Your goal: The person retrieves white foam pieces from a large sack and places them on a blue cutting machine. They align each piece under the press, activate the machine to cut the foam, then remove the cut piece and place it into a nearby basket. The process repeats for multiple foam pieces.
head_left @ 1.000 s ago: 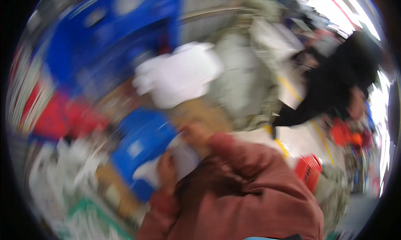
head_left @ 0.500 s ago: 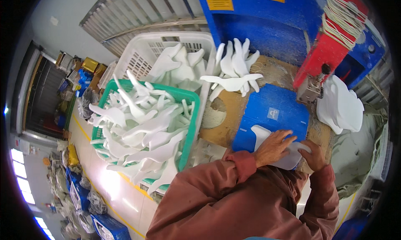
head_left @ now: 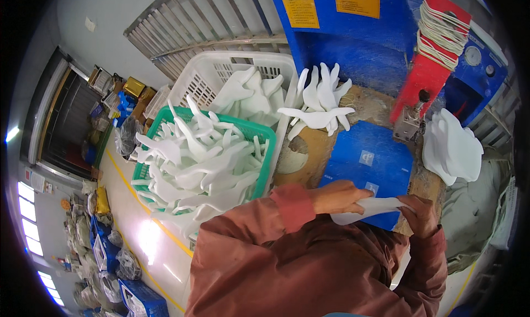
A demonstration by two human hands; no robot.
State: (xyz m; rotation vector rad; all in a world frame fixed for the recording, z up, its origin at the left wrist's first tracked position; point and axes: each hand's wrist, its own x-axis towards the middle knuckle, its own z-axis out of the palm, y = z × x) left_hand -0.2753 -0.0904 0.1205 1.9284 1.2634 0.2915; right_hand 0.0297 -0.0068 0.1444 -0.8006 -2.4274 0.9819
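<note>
A thin, curved white foam piece is held between my two hands, close to my body and over the near edge of a blue sheet. My left hand pinches it toward its left end, thumb and fingers closed on it. At the other end, my right hand grips its tip. Some of the fingers are hidden behind the piece or turned away. Beyond the sheet, several similar wing-shaped white pieces lie fanned on the worn wooden worktop.
To the left, a green basket overflows with white pieces, in front of a white basket holding more. A red machine arm with wound cord overhangs the worktop from the blue machine. White pieces are stacked at the right.
The white foam piece has come up off the blue sheet and now tilts between my hands. My left hand has shifted from lying over it to pinching its left part. The view has moved slightly.
</note>
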